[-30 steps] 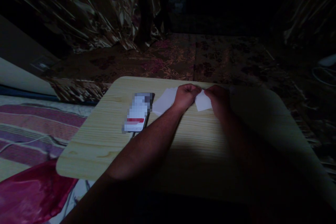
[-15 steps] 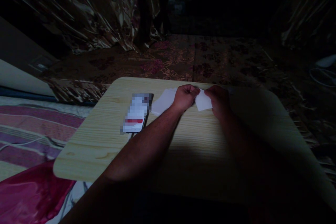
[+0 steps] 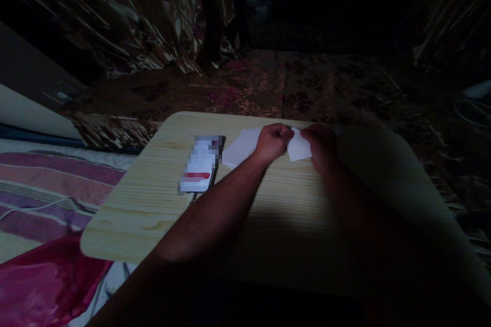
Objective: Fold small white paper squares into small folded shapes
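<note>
A small white piece of paper (image 3: 299,146) is held between my hands near the far edge of the table. My left hand (image 3: 273,142) pinches its left edge with thumb and bent fingers. On the opposite side, my right hand (image 3: 320,144) grips the paper's right edge, its fingers partly lost in shadow. More white paper (image 3: 241,148) lies flat on the table, just left of my left hand and partly covered by it.
A phone (image 3: 199,163) with a lit, blurred screen lies left of the papers on the pale wooden table (image 3: 126,214). A striped bedspread (image 3: 38,184) and shiny pink-red fabric (image 3: 49,281) are at the left. Patterned curtains (image 3: 172,10) hang behind.
The small paper is slightly turned between my hands. Both hands keep their hold in nearly the same place, and the view has shifted a little.
</note>
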`<state>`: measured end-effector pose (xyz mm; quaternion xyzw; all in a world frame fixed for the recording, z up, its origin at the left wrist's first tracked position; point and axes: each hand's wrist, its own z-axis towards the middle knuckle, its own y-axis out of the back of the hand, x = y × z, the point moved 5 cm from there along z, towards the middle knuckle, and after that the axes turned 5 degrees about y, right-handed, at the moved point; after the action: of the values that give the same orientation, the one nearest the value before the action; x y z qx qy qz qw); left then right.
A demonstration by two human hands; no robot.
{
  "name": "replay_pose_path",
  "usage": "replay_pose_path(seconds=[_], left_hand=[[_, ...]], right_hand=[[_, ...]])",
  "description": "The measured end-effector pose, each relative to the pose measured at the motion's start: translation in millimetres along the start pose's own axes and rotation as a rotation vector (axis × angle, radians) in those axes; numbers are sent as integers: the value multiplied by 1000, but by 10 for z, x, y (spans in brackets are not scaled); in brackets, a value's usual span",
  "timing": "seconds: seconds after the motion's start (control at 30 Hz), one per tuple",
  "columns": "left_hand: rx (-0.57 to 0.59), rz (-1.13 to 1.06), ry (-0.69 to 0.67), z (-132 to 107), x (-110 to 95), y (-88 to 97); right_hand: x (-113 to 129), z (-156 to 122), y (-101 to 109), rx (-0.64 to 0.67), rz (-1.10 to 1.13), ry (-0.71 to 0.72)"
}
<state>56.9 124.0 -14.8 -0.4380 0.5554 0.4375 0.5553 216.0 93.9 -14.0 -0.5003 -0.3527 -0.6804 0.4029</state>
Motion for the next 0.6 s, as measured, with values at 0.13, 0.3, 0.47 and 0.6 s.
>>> replay_pose_path(seconds=[0.13, 0.3, 0.47, 0.6], left_hand=[[10, 12, -10, 0, -4, -12], [5, 28, -39, 5, 3, -9], [-21, 49, -49, -1, -4, -1], [-32, 85, -46, -5, -20, 6]], right_hand=[[-15, 5, -5, 16, 22, 2], [-26, 9, 8, 0, 28, -2], [-11, 6, -4, 20, 23, 20], [-11, 4, -6, 0, 39, 7]])
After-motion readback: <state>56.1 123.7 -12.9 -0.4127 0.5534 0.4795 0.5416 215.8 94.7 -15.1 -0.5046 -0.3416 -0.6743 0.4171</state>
